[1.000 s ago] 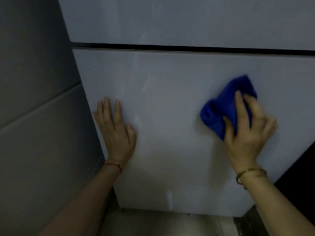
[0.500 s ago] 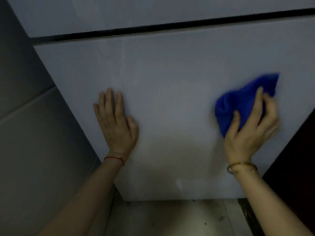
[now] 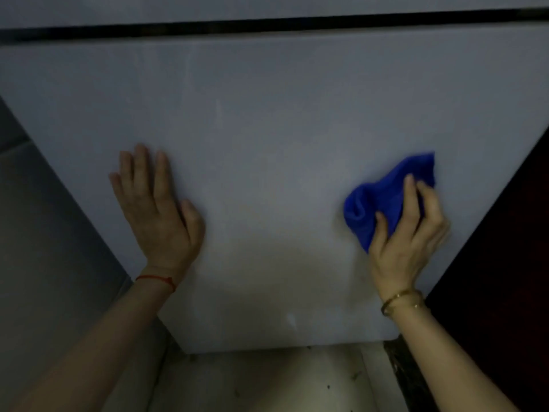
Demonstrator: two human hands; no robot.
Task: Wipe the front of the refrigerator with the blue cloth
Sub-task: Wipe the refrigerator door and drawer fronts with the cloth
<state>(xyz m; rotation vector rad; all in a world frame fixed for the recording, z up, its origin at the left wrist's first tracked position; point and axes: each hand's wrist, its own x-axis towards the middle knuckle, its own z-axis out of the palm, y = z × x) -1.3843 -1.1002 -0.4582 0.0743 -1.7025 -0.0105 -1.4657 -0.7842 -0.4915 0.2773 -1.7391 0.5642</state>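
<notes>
The white lower door of the refrigerator fills most of the view, with a dark seam above it. The bunched blue cloth is pressed against the door's right part. My right hand grips the cloth from below, fingers curled over it, a gold bangle on the wrist. My left hand lies flat on the door's left part, fingers together and pointing up, holding nothing; a red string is tied round its wrist.
A grey tiled wall stands close on the left of the refrigerator. A dark surface borders it on the right. Pale floor with specks of dirt shows below the door's bottom edge.
The view has tilted further down and drawn closer to the door. My right hand has slid the cloth down and slightly left across the door. My left hand stays flat in place.
</notes>
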